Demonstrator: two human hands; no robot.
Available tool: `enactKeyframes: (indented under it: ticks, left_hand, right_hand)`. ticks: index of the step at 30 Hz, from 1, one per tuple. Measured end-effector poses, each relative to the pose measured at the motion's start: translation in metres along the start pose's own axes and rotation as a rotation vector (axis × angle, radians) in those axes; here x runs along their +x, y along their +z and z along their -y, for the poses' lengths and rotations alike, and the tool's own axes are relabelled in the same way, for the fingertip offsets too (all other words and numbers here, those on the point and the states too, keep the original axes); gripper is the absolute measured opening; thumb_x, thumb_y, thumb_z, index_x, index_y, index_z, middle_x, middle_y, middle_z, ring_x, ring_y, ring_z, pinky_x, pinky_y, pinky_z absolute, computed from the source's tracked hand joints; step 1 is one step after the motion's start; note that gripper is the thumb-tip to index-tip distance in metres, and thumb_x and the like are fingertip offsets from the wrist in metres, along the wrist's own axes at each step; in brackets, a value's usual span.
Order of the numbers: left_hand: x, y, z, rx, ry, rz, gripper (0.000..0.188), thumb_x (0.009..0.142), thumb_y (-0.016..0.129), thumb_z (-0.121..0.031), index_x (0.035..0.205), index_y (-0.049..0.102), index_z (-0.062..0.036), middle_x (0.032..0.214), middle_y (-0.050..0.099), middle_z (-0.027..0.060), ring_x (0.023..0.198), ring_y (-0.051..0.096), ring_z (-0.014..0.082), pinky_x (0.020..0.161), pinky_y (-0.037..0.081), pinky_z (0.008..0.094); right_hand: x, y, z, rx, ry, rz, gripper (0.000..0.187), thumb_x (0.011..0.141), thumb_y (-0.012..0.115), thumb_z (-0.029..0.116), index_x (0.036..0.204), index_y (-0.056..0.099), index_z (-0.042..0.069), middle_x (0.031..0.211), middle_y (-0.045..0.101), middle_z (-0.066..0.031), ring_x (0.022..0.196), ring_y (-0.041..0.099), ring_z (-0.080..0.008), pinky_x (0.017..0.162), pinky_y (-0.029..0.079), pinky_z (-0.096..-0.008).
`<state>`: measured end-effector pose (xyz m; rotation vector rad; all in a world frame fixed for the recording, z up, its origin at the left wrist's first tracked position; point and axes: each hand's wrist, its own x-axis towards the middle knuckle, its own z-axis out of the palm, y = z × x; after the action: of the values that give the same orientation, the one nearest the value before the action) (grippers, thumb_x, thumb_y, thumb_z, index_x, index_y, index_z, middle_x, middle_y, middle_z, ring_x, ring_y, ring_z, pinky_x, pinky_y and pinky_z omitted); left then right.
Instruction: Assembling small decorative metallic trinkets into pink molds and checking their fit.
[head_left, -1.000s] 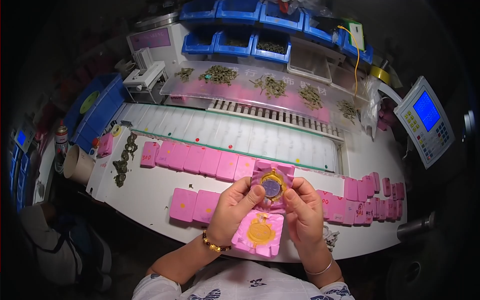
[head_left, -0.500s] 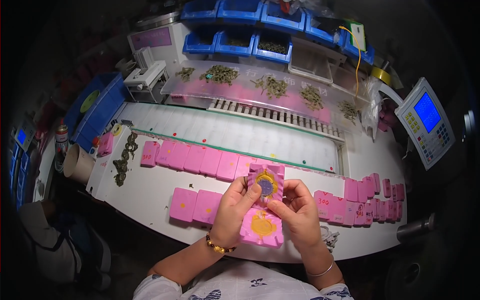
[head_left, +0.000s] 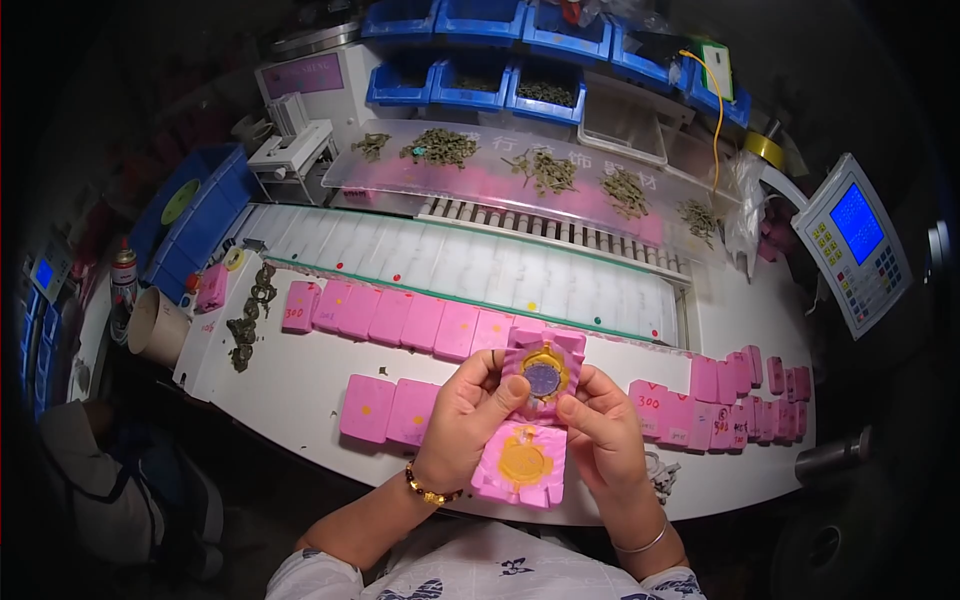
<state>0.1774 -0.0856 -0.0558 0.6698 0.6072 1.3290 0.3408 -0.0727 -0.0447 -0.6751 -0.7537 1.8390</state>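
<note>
A pink rubber mold lies opened in my hands as two parts. The upper mold half (head_left: pixel 560 345) has a yellow-stained cavity with a dark purple-grey patterned disc (head_left: pixel 542 380) seated in it. My left hand (head_left: pixel 470 415) grips its left side, thumb against the disc's edge. My right hand (head_left: pixel 605 425) grips the right side, thumb near the lower edge of that half. The lower mold half (head_left: pixel 522 464) hangs below, tilted toward me, with a round yellow cavity. Fingers behind the mold are partly hidden.
A row of pink mold blocks (head_left: pixel 410 318) lines the conveyor (head_left: pixel 450 262). Two more blocks (head_left: pixel 367 408) sit left, several blocks (head_left: pixel 676 418) right. Greenish clusters (head_left: pixel 440 148) rest on a clear shelf under blue bins (head_left: pixel 470 85). A control panel (head_left: pixel 855 245) stands right.
The upper mold half has shifted slightly right and the lower half has swung a little down and left. The coloured dots on the conveyor have moved left.
</note>
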Motion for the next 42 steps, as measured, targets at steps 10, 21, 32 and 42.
enactKeyframes:
  ticks: [10, 21, 32, 42]
  left_hand:
    - [-0.002, 0.005, 0.001, 0.245, 0.174, -0.018, 0.030, 0.093, 0.061, 0.004, 0.119, 0.048, 0.0041, 0.111, 0.061, 0.0098, 0.101, 0.060, 0.0107, 0.088, 0.053, 0.0260]
    - [-0.005, 0.005, -0.001, 0.302, 0.155, -0.068, 0.025, 0.096, 0.060, -0.001, 0.117, 0.048, 0.0025, 0.110, 0.062, 0.0079, 0.099, 0.060, 0.0092, 0.086, 0.052, 0.0252]
    - [-0.002, 0.005, -0.009, 0.180, -0.024, 0.016, 0.027, 0.094, 0.061, 0.000, 0.119, 0.052, 0.0046, 0.111, 0.060, 0.0062, 0.105, 0.058, 0.0101, 0.094, 0.049, 0.0269]
    - [0.003, -0.002, -0.012, 0.146, 0.023, -0.108, 0.032, 0.095, 0.058, -0.002, 0.125, 0.050, 0.0046, 0.114, 0.063, 0.0108, 0.103, 0.062, 0.0129, 0.091, 0.052, 0.0286]
  right_hand:
    - [-0.002, 0.004, 0.000, 0.025, 0.011, -0.062, 0.026, 0.094, 0.059, 0.001, 0.120, 0.055, -0.003, 0.106, 0.066, -0.0107, 0.097, 0.064, -0.0138, 0.090, 0.051, -0.0287]
    - [-0.006, 0.011, 0.002, -0.277, -0.066, 0.024, 0.036, 0.089, 0.065, -0.007, 0.122, 0.052, -0.004, 0.112, 0.062, -0.0087, 0.102, 0.061, -0.0114, 0.091, 0.051, -0.0260]
    - [-0.005, 0.005, 0.008, -0.203, 0.030, -0.023, 0.023, 0.088, 0.067, -0.002, 0.109, 0.058, 0.000, 0.102, 0.067, -0.0077, 0.091, 0.064, -0.0102, 0.082, 0.055, -0.0256]
    - [-0.009, -0.014, 0.003, -0.530, -0.234, -0.118, 0.048, 0.087, 0.063, -0.004, 0.132, 0.047, 0.000, 0.123, 0.052, -0.0090, 0.114, 0.052, -0.0136, 0.088, 0.046, -0.0256]
